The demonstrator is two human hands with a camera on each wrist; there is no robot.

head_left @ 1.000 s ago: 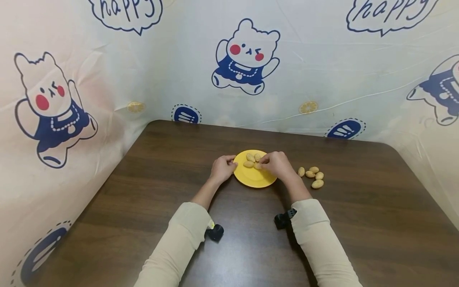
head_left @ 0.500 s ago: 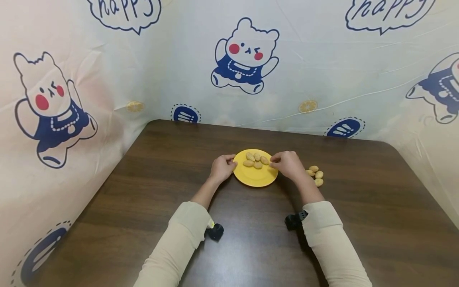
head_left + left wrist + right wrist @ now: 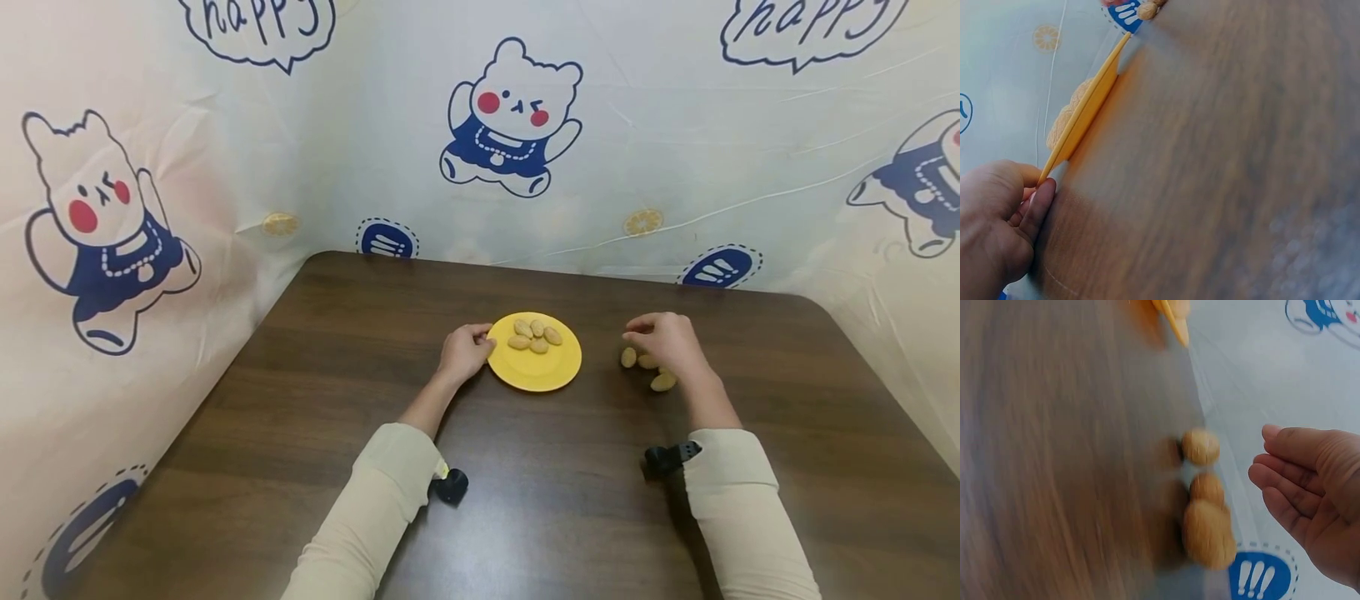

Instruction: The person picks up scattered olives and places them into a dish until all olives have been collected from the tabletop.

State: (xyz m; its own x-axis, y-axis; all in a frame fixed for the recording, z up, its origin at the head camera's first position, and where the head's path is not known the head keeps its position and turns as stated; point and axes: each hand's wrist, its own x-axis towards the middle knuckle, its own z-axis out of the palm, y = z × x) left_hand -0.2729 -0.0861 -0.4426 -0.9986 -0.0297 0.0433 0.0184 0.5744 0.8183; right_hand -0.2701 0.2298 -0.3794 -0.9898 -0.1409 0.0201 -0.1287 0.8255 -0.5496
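A yellow plate [image 3: 534, 375] lies on the table with several tan, oval walnuts [image 3: 522, 328] grouped toward its far side. At its left rim, my left hand [image 3: 462, 353] pinches the edge between thumb and fingers; the left wrist view shows the plate [image 3: 1088, 112] edge-on in that grip. My right hand [image 3: 670, 340] is above a small group of loose walnuts [image 3: 662, 382] right of the plate and partly covers them. In the right wrist view, the right hand [image 3: 1310, 487] holds nothing, its fingers loosely bent beside the loose walnuts [image 3: 1208, 531].
The dark wooden table [image 3: 360, 358] reaches back to a pale printed cloth [image 3: 645, 125] with cartoon figures, which also hangs at both sides. A black wrist camera [image 3: 452, 487] sits at the left cuff and another black camera [image 3: 663, 460] at the right.
My right hand has left a walnut on the plate, drawn back from it and moved right over the loose walnuts. The left hand still holds the plate's rim.
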